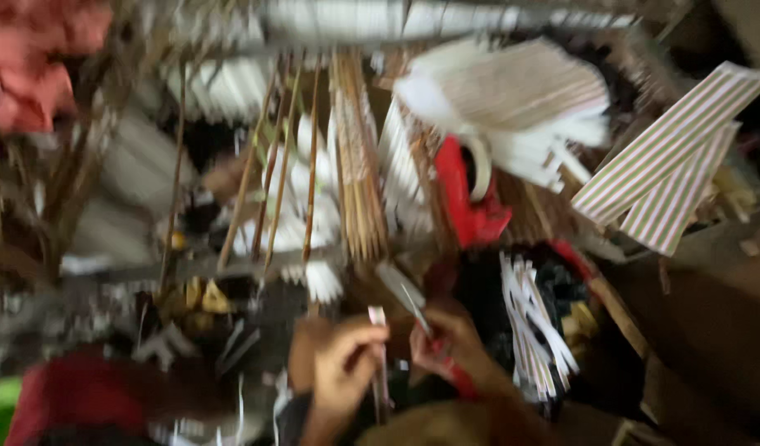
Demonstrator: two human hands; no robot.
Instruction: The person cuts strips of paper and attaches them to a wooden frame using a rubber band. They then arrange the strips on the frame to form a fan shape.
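The whole view is motion-blurred. My left hand (343,367) is closed around a thin stick with a pale paper strip (379,347), held upright at the bottom centre. Close beside it, my right hand (453,345) grips what looks like scissors (406,299) with a red handle, the light blade pointing up and left toward the stick. Just above the hands stands a bundle of thin bamboo sticks (359,165).
A red tape dispenser (469,194) lies behind the hands. Striped paper sheets (669,165) sit at the right, and white fringed paper (520,99) at the top. Cut paper strips (533,330) lie right of my right hand. Red cloth (83,396) fills the lower left.
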